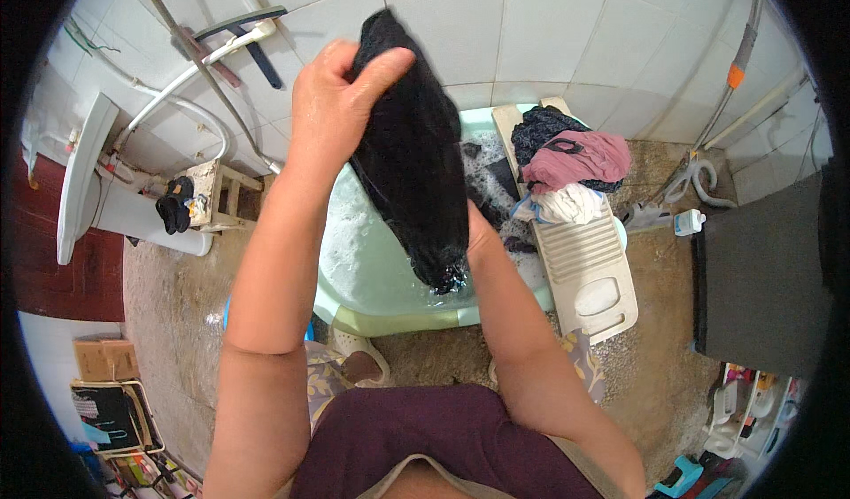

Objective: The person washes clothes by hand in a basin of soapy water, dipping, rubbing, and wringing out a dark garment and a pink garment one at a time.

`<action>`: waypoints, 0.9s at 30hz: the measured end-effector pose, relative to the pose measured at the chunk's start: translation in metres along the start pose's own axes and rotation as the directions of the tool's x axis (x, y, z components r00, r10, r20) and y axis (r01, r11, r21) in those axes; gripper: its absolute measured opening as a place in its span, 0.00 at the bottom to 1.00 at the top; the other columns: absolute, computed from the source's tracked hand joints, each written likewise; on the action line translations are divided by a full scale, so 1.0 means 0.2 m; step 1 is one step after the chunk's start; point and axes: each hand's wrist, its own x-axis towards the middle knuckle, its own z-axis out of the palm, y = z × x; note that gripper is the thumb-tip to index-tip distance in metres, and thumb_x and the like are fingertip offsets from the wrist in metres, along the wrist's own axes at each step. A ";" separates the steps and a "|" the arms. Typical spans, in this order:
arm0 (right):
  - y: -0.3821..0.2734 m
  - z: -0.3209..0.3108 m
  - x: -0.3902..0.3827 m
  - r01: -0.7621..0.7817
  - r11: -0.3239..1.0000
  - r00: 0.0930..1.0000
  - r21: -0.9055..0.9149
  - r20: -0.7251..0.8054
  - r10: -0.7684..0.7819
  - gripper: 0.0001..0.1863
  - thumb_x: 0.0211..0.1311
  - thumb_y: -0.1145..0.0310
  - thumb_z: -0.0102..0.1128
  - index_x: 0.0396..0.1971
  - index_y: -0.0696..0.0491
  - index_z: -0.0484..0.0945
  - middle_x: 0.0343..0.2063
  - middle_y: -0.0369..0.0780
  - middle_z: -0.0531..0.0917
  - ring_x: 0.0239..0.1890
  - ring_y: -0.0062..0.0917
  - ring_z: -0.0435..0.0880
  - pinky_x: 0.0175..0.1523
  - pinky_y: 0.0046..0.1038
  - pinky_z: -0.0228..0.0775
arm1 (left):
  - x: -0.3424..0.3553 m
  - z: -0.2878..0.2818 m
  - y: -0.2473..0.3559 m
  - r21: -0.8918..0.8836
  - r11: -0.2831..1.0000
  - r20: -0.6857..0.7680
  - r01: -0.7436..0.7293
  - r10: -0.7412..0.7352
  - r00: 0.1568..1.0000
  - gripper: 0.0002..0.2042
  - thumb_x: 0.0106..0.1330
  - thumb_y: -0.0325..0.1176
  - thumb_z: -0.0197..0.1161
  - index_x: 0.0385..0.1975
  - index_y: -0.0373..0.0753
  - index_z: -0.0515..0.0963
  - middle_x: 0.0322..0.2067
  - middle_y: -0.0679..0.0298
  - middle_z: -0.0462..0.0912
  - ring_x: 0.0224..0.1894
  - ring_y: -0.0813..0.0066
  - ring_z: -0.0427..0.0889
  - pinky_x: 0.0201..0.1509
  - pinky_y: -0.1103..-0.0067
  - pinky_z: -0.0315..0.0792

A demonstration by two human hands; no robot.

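Observation:
A wet black garment (409, 154) hangs stretched over a pale green tub (372, 317) of sudsy water, its lower end down at the water. My left hand (336, 96) is closed on its top end, the thumb lying over the cloth. Beside the garment's lower right edge is my right hand (479, 233); its fingers are hidden behind the cloth, so their grip does not show. More dark cloth (500, 180) lies among the foam in the tub.
A cream washboard (580, 255) rests across the tub's right side, bearing a pink garment (580, 161), white cloth (567, 205) and dark cloth. On the left stands a small wooden stool (226, 198). A white bottle (689, 223) is near a dark grey box-shaped object (757, 273) at right.

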 end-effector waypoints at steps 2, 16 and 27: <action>0.05 -0.06 -0.02 0.038 0.998 0.997 0.055 0.070 -0.042 0.39 0.55 0.34 0.38 0.56 0.50 0.65 0.53 0.40 0.72 0.52 0.33 0.73 0.51 0.42 0.68 | 0.00 0.04 -0.19 -0.134 0.979 -0.066 0.156 -0.165 0.984 0.23 0.53 0.48 0.64 0.14 0.32 0.68 0.17 0.61 0.71 0.20 0.72 0.65 0.26 0.75 0.62; 0.15 -0.25 -0.01 0.291 0.939 0.915 0.185 -0.340 -0.217 0.26 0.57 0.48 0.49 0.47 0.54 0.74 0.42 0.43 0.79 0.43 0.34 0.77 0.50 0.32 0.68 | -0.84 0.52 -0.40 0.291 0.897 0.509 -0.334 0.150 0.848 0.24 0.48 0.49 0.65 0.48 0.54 0.73 0.57 0.56 0.62 0.58 0.44 0.58 0.54 0.52 0.57; 0.18 -0.41 0.12 -0.231 0.410 0.787 -0.882 -0.417 -0.455 0.25 0.56 0.50 0.50 0.44 0.56 0.75 0.39 0.43 0.79 0.41 0.31 0.77 0.49 0.30 0.67 | -0.88 0.54 -0.55 0.242 0.915 0.372 -0.324 0.220 0.902 0.12 0.46 0.41 0.65 0.29 0.45 0.76 0.37 0.62 0.72 0.41 0.59 0.72 0.44 0.63 0.65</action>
